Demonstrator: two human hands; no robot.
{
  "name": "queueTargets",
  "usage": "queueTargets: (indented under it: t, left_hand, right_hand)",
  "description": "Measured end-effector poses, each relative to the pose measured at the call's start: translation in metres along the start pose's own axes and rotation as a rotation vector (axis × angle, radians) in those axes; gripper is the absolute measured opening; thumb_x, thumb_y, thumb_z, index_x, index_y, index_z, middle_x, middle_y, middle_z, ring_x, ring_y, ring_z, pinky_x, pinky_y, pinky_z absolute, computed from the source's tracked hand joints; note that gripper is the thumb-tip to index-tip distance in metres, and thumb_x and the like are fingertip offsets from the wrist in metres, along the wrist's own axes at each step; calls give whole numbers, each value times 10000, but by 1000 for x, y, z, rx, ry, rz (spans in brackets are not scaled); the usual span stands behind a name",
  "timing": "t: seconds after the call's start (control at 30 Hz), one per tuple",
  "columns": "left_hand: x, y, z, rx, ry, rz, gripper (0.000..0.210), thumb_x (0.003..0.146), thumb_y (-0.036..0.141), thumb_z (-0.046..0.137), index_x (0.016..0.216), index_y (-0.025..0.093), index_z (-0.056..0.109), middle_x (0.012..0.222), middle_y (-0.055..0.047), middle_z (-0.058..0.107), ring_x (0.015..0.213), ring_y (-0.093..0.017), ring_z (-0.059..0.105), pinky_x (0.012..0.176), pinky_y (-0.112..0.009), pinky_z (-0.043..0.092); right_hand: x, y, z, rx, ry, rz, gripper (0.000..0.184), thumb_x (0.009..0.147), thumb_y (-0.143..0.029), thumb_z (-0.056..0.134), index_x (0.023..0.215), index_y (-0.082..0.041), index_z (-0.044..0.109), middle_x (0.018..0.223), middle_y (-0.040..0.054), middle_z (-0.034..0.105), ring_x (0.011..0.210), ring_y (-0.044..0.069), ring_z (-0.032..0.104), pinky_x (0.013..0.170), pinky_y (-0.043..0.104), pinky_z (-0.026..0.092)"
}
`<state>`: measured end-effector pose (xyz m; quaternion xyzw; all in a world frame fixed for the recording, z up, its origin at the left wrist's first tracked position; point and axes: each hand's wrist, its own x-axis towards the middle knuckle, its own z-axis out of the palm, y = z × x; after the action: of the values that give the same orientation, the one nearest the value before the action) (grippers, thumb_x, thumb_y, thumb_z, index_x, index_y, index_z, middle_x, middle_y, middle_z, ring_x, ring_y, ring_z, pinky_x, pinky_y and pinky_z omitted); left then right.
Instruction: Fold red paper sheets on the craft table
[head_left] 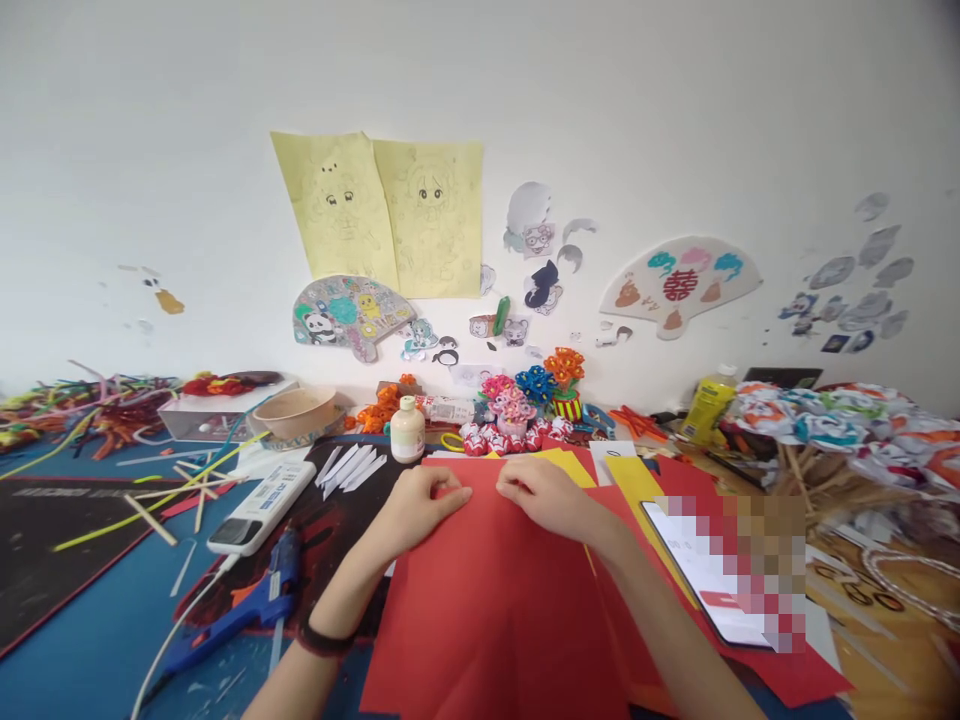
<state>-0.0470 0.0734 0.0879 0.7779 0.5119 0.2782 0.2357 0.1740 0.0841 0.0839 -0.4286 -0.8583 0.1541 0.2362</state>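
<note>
A large sheet of red paper (495,590) lies in front of me, its near part slightly bent along the middle. My left hand (429,505), with a dark band on the wrist, has its fingers curled and pinched at the paper's far left part. At the far right part my right hand (551,497) is closed too, fingertips pressed to the same sheet. Only a short gap of red separates the two hands. More red and yellow sheets (626,485) lie under and beside it on the right.
Left of the paper are a blue glue gun (262,600), a white power strip (262,505) with a cable, and white paper strips (349,470). A cream bottle (407,432) stands behind. At right lies a phone (709,570), partly pixelated. Craft flowers (536,385) line the wall.
</note>
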Motion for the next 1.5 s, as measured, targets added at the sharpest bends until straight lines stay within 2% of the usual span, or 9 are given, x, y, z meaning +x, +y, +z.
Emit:
queueTargets:
  t: [0.1,0.13,0.23,0.3,0.37,0.47,0.73,1.5]
  left_hand:
    - [0,-41,25,97,-15,-254,291,778,425,613,651,166,651,631,14,605,628,-128,537,560,-218,320]
    - [0,-51,31,130,-11,-305,253,757,419,639,678,179,662,666,11,633,658,-135,567,577,-215,334]
    - [0,-67,41,194,4,-383,235,733,432,662,715,198,668,744,-17,676,719,-166,614,602,-227,350]
    - [-1,-71,42,235,27,-403,254,744,451,650,734,198,666,786,-42,688,747,-187,627,607,-237,352]
    - [-4,-72,42,306,45,-417,265,764,459,632,744,197,662,815,-62,694,778,-206,636,614,-246,355]
    - [-8,-72,42,375,48,-426,263,801,445,601,743,195,655,832,-78,695,812,-226,640,633,-258,366]
    - [-10,-71,42,390,16,-442,235,804,409,608,755,183,651,848,-94,694,847,-238,648,668,-264,377]
    - [-18,-68,39,345,51,-392,233,813,373,601,681,185,639,750,-54,678,752,-193,625,604,-239,318]
  right_hand:
    - [-2,12,46,-148,35,76,249,938,-252,439,790,-178,625,925,60,661,899,189,583,797,296,416]
    - [-4,15,60,-180,52,92,256,947,-250,423,835,-177,641,1055,82,655,998,203,578,869,315,413]
    - [-9,21,88,-249,143,135,284,963,-272,383,1061,-186,635,1364,94,519,1253,228,460,1029,371,352]
    - [-11,25,96,-267,154,143,380,972,-302,352,1292,-190,524,1489,76,390,1359,221,349,1096,389,295]
    - [-11,29,100,-281,102,160,482,986,-335,296,1435,-177,372,1545,67,292,1412,210,263,1136,395,242]
    - [-9,33,103,-306,17,205,528,999,-362,202,1479,-170,308,1565,53,231,1440,208,191,1160,408,191]
    - [-5,37,108,-342,-41,239,535,994,-350,175,1498,-195,264,1575,22,181,1449,201,151,1167,416,159]
    - [-7,37,109,-336,17,218,532,985,-328,197,1482,-175,312,1560,42,238,1437,215,203,1161,421,182]
